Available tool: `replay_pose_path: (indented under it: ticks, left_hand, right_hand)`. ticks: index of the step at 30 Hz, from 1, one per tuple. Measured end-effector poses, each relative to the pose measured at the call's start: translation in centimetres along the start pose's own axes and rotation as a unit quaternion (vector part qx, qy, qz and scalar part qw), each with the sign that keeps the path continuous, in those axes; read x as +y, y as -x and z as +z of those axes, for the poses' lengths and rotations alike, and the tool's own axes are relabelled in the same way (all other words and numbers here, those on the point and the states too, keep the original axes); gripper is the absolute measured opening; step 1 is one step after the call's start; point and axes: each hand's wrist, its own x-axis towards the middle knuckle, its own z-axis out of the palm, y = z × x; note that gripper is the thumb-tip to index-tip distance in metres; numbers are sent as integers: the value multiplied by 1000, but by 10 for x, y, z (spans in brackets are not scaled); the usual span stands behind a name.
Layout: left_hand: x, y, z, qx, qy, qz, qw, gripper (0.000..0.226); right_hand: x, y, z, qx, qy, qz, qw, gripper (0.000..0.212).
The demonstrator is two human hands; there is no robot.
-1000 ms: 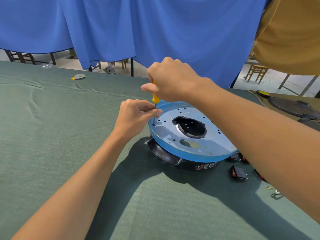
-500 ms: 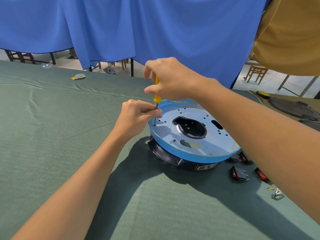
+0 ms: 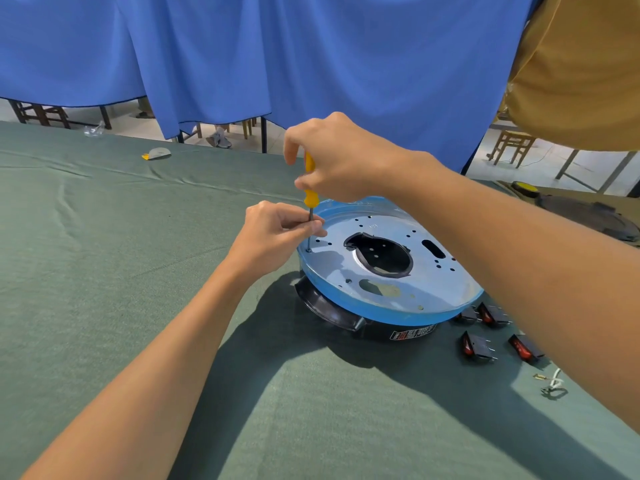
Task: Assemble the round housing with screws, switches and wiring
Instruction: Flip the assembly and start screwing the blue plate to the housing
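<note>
The round housing [image 3: 388, 292] lies on the green table cloth, a blue-filmed metal plate on a black base. A screwdriver [image 3: 309, 199] with a yellow handle stands upright over a hole at the plate's left edge. My right hand [image 3: 341, 159] grips its handle from above. My left hand [image 3: 277, 233] pinches the metal shaft just above the plate. The tip meets a screw [image 3: 308, 250] in the plate. Several black rocker switches [image 3: 476, 346] with red buttons lie to the right of the housing. A short white wire [image 3: 553, 386] with terminals lies beyond them.
A second dark round part [image 3: 588, 220] sits at the far right on another table. A small yellow and grey item [image 3: 156, 154] lies at the far edge of the cloth. Blue curtains hang behind. A person in a tan shirt [image 3: 581, 64] stands at the upper right.
My right hand has risen a little and turned on the handle, showing more of the yellow grip. The left hand stays pinched on the shaft. The housing has not moved.
</note>
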Motion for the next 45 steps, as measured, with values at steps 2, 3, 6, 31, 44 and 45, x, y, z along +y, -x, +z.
replay_pose_path:
  ticks: [2, 3, 6, 31, 44, 45]
  left_hand:
    - [1, 1, 2, 6, 2, 8, 1000, 7]
    - [2, 2, 2, 21, -1, 12, 1000, 4]
    - [2, 1, 1, 55, 11, 12, 998, 5]
    - [1, 1, 1, 35, 36, 13, 999, 12]
    - [1, 2, 3, 32, 38, 8, 999, 6]
    - [1, 2, 3, 32, 41, 5, 999, 6]
  right_hand:
    - [1, 0, 3, 13, 13, 20, 1000, 18]
    - [1, 0, 4, 19, 27, 31, 999, 21]
    - [-1, 2, 6, 33, 69, 56, 996, 32]
    - [-2, 2, 10, 29, 55, 78, 995, 23]
    - [-6, 2, 9, 38, 56, 84, 994, 29]
    - [-6, 3, 9, 32, 59, 84, 994, 32]
